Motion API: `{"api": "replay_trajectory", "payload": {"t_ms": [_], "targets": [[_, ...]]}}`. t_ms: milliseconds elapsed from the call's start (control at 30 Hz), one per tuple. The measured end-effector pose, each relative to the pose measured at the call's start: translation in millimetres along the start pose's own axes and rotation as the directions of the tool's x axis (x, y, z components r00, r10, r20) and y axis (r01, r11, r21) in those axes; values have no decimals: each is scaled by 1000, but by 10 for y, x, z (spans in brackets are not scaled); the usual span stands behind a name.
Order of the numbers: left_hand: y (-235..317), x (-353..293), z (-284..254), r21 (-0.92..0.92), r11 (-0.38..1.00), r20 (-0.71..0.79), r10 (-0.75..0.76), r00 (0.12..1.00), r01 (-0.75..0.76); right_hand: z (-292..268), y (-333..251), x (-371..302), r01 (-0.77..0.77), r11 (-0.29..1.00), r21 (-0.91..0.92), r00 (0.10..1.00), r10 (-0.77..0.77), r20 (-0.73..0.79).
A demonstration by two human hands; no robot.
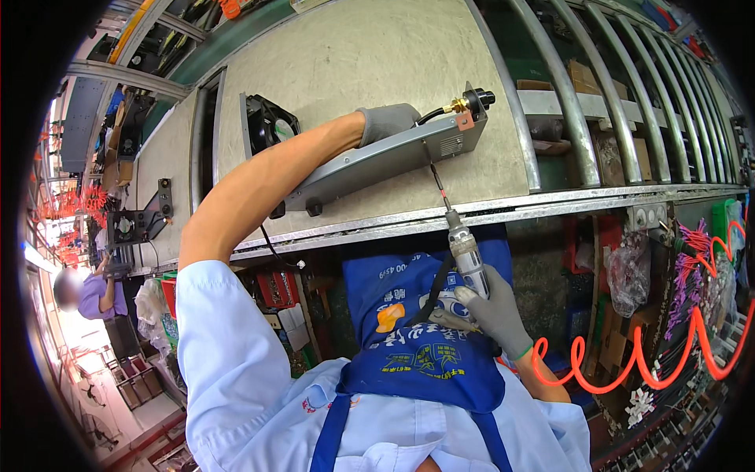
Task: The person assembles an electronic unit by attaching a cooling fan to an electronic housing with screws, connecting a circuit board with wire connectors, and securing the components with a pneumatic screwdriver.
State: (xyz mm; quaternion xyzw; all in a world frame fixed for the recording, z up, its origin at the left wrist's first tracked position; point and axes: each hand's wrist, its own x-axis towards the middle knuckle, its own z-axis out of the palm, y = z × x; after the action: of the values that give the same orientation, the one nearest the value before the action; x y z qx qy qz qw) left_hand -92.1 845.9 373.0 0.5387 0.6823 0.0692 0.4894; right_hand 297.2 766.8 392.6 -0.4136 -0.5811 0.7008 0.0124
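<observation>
A grey metal equipment case [370, 164] lies on the worktop, its long side toward me. A black fan [269, 124] sits at its left end, and a brass fitting with a black knob [476, 99] sticks out at its right end. My left hand [388, 124], in a grey glove, reaches over the case and rests on its far side; its fingertips are hidden. In my gloved right hand [495, 308] is a pneumatic screwdriver [467, 256]. Its long bit points up at the near side of the case, the tip at or very close to a hole there.
Metal rollers [566, 86] run along the right of the worktop [338, 59]. An orange coiled air hose [613, 385] hangs at the lower right. Plastic bags and parts bins sit under the bench. Another fan assembly [141, 216] stands at the left, near a person in purple [98, 295].
</observation>
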Motion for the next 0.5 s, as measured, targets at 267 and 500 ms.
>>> {"api": "replay_trajectory", "payload": {"t_ms": [267, 500], "targets": [[232, -201, -21, -72, 997, 29, -31, 999, 33, -1, 35, -6, 36, 999, 31, 999, -36, 1], [76, -156, 11, -211, 977, 8, 29, 1000, -27, -41, 17, 3, -135, 981, 139, 988, 123, 95]]}}
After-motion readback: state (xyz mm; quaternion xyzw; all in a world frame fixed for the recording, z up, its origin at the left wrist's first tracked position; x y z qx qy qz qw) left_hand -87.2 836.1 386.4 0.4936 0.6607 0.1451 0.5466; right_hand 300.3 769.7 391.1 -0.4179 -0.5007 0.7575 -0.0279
